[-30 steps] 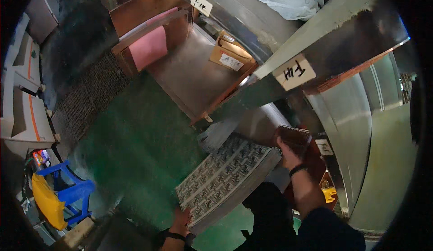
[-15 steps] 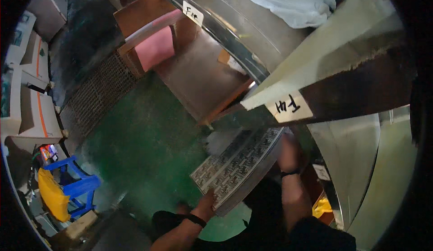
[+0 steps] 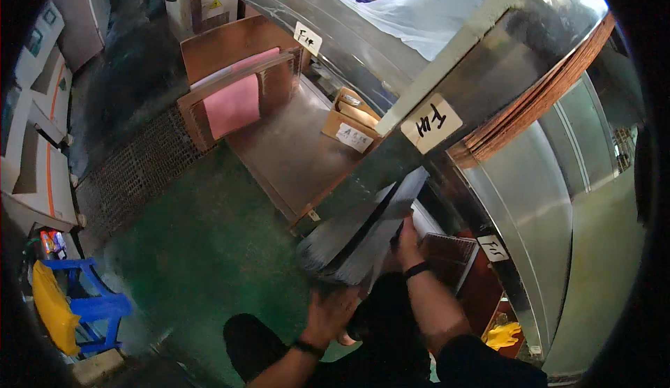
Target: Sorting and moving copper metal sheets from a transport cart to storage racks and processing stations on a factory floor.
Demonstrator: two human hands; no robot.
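Held low over the green floor is a stack of thin printed circuit board panels (image 3: 370,248), steeply tilted, its grey edges fanned out and a dark gap running lengthwise through it. My left hand (image 3: 331,315) supports the near lower end, with its fingers partly hidden beneath. Along the right side, my right hand (image 3: 407,245) grips the stack with fingers closed on its edge. Both wrists wear dark bands. Beside the stack, under the shelf, stands a low rack (image 3: 450,255) with a light frame.
Labelled metal shelving (image 3: 502,74) rises at right, holding brown sheets (image 3: 544,88). A brown cart (image 3: 293,158) carries upright boards with a pink sheet (image 3: 232,105) and a cardboard box (image 3: 349,123). A blue stool (image 3: 101,308) with a yellow bag is at left; a yellow glove (image 3: 502,336) lies low right.
The stack has turned from its patterned face showing to its grey edges showing, with a gap opened through it. My right hand has shifted nearer and left. The view has shifted too.
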